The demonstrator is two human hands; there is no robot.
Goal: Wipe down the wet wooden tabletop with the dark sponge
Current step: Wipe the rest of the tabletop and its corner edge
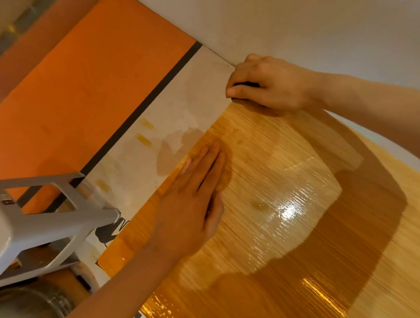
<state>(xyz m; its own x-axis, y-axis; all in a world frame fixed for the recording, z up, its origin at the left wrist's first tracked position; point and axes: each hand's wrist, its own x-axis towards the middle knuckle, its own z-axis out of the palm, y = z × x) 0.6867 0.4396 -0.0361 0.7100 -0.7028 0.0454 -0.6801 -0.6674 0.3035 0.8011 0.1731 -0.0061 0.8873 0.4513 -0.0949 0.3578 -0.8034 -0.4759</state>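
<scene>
So the wooden tabletop (294,227) takes up most of the view, light grain running across it, and it's properly wet: there's a big glossy patch in the middle throwing back a bright glare, plus more shiny streaks down near the close edge. Behind it the wall (318,12) is plain pale stuff, and off the far-left edge of the table you see the floor, big orange tiles (77,93) with a dark strip and a pale band running alongside that has a wet-looking stain on it.

Lower left there's a grey plastic stool (35,218), and under it something round and metallic (26,315), too blurry to say what exactly.

Left hand (194,194) is laid flat on the table near its left edge, fingers straight and pressed together, palm down on the wet wood.

Right hand (266,84) is up at the far corner, right where the table meets the wall, fingers curled down over the dark sponge (246,84). Only a thin black sliver of it pokes out between thumb and fingers, pushed onto the corner.
</scene>
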